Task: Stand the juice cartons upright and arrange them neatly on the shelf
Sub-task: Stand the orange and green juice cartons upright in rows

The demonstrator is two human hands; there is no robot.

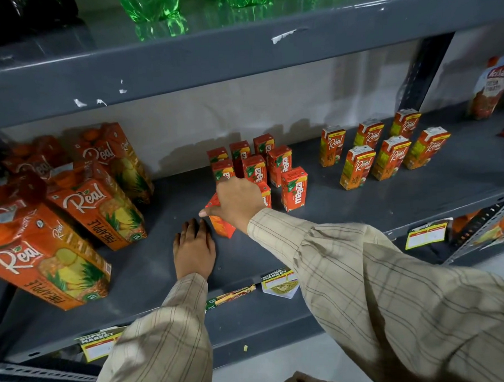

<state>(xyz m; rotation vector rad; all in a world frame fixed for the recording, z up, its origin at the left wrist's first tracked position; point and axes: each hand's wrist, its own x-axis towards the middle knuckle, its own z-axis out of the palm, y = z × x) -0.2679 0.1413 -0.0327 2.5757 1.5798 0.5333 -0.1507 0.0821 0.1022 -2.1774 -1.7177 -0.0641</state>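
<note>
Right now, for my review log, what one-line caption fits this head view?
Right hand tips a small Maaza carton beside its upright group while the left hand rests flat on the grey shelf.

Grey metal shelving (238,60), pale wall (241,127), light floor (269,374)

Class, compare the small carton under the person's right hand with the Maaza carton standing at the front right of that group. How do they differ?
The carton under the right hand, the tilted carton, leans over, while the front-right Maaza carton stands upright. The tilted one is held in a grip; the Maaza carton stands untouched. The tilted one sits out of line, nearer the shelf's front; the other is in the group. Both are small orange-red cartons.
</note>
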